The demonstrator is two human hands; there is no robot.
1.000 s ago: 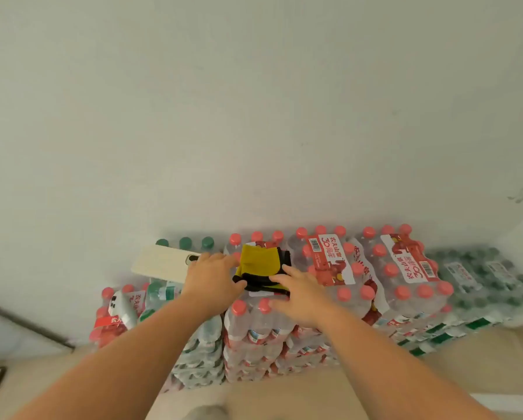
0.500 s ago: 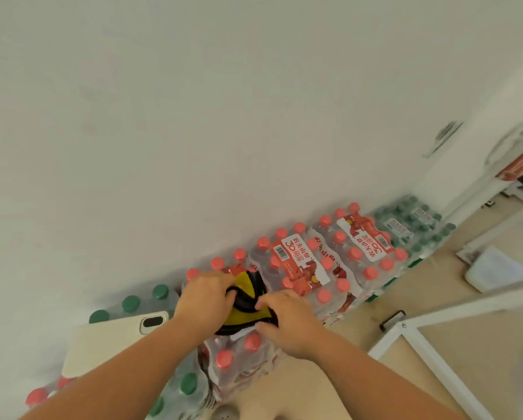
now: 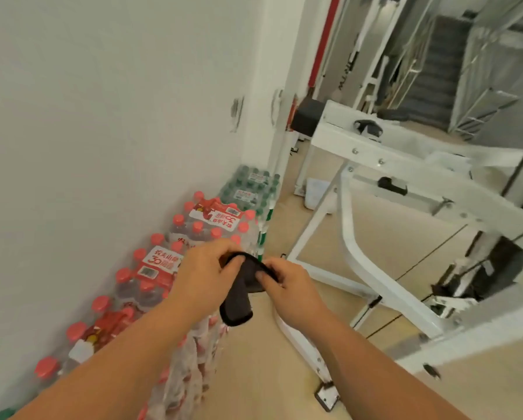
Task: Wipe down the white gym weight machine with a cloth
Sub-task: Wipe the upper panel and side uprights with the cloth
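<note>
While both hands meet at the centre of the frame, the dark, black-edged cloth (image 3: pixel 237 304) hangs between them, well apart from the white-painted steel gym weight machine (image 3: pixel 372 153) that fills the right half. The left hand (image 3: pixel 204 275) curls its fingers round the cloth's upper fold, and the right hand (image 3: pixel 289 287) pinches the other end between thumb and forefinger, probably to open it out or refold it into a wiping pad. Shrink-wrapped packs of red-capped water bottles (image 3: pixel 160 268) line the white wall at lower left. Wiping looks not yet begun.
</note>
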